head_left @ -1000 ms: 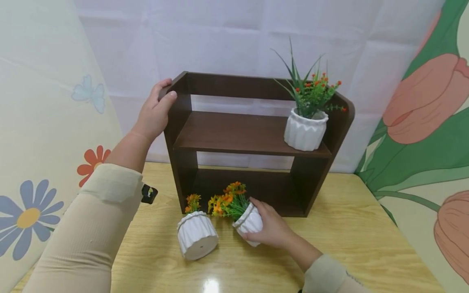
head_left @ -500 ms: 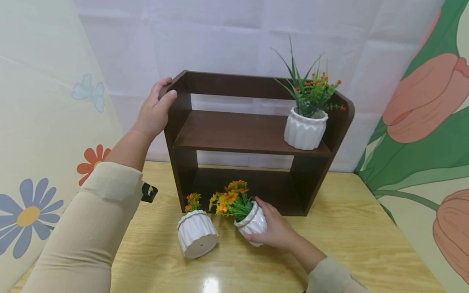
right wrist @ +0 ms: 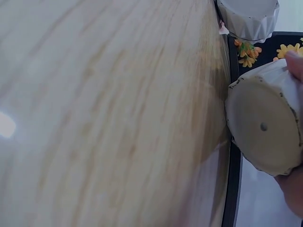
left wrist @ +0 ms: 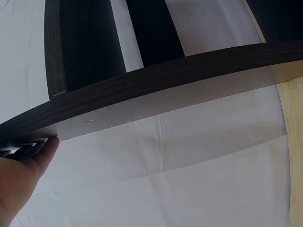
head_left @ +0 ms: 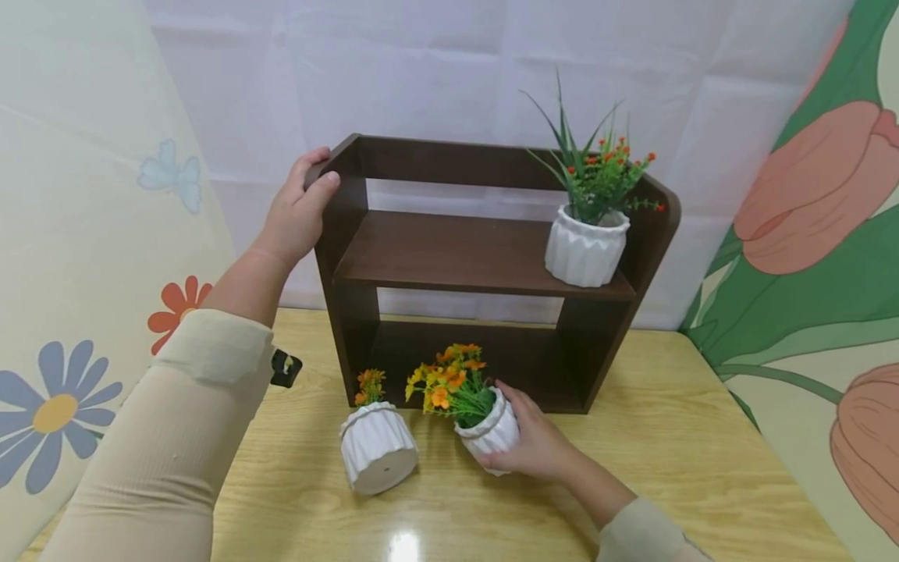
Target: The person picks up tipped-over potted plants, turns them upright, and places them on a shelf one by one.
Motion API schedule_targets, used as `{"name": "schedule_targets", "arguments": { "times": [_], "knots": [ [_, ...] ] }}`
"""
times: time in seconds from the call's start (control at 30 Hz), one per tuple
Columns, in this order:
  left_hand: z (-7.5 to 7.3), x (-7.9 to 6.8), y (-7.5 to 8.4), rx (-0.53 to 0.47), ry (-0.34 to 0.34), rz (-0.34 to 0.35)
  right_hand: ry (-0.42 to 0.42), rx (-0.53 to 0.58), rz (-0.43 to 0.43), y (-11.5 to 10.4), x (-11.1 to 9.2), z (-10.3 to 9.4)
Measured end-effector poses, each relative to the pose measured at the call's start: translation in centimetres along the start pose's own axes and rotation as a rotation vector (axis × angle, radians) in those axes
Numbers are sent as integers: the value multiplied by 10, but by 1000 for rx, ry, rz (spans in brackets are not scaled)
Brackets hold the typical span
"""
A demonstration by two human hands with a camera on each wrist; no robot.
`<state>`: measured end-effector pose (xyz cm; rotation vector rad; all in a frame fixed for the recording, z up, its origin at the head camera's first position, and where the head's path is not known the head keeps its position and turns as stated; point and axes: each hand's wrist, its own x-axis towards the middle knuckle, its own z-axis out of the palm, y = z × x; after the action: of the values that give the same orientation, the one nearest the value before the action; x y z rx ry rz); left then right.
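Facing only right wrist: held pot's base (right wrist: 259,118)

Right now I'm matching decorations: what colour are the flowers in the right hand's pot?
The flowers are orange and yellow, clearest in the head view.

Upper shelf (head_left: 449,251) free left of pot (head_left: 586,250)

I saw, from afar, the left arm (head_left: 168,421) slant up from lower left, the left hand (head_left: 295,209) gripping left of upper centre; the right hand (head_left: 531,442) curled in a grip below centre, its forearm (head_left: 597,488) angled toward lower right.
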<state>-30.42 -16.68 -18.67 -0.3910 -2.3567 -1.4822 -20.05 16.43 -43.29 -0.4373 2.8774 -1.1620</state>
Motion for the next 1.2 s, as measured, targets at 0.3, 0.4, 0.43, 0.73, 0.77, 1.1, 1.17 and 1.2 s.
{"name": "schedule_targets", "arguments": {
  "times": [0.3,0.4,0.43,0.73,0.77,1.1,1.17,1.2],
  "knots": [
    [0,0,0,1,4,-3,-10,50,16,2,-5,-3],
    [0,-1,0,0,7,-7,-7,69,15,4,-7,-4],
    [0,-1,0,-1,8,-8,-9,68,17,5,-7,-4],
    [-1,-1,0,4,10,-7,-5,126,27,10,-11,-3],
    [0,-1,0,4,9,-6,-4,137,28,10,-11,-3],
    [0,0,0,-5,9,0,6,215,54,9,-14,-2],
    [0,0,-1,-9,7,1,-3,231,62,10,-13,-2],
    [0,0,-1,-9,7,1,-8,239,65,10,-14,-2]
  ]
}}
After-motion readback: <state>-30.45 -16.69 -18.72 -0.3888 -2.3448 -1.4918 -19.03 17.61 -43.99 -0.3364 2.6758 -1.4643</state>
